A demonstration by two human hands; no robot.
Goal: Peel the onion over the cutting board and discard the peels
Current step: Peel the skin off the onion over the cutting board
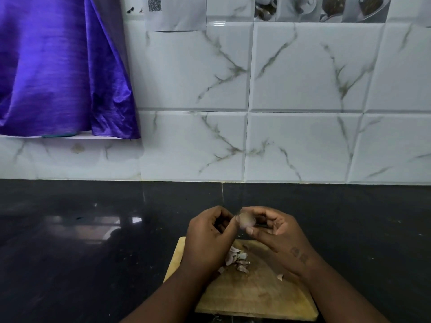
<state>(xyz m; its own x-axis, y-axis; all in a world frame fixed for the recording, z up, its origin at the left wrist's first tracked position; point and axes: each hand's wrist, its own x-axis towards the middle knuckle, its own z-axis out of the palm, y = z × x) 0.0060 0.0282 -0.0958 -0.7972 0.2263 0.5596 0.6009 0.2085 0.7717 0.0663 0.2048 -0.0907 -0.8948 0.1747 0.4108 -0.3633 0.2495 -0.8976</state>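
Both hands pinch a small, smooth onion (246, 223): right hand (278, 237) in fingertip grip, left hand (210, 238) at its edge, above papery peels (236, 261) on a worn wooden cutting board (254, 297), glossy black bench (93, 241).

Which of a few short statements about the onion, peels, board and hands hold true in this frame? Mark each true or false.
1. The onion is held above the cutting board. True.
2. Only the left hand touches the onion. False: the right hand grips it too.
3. Loose peels lie on the board. True.
4. The board sits on a white counter. False: the counter is black.
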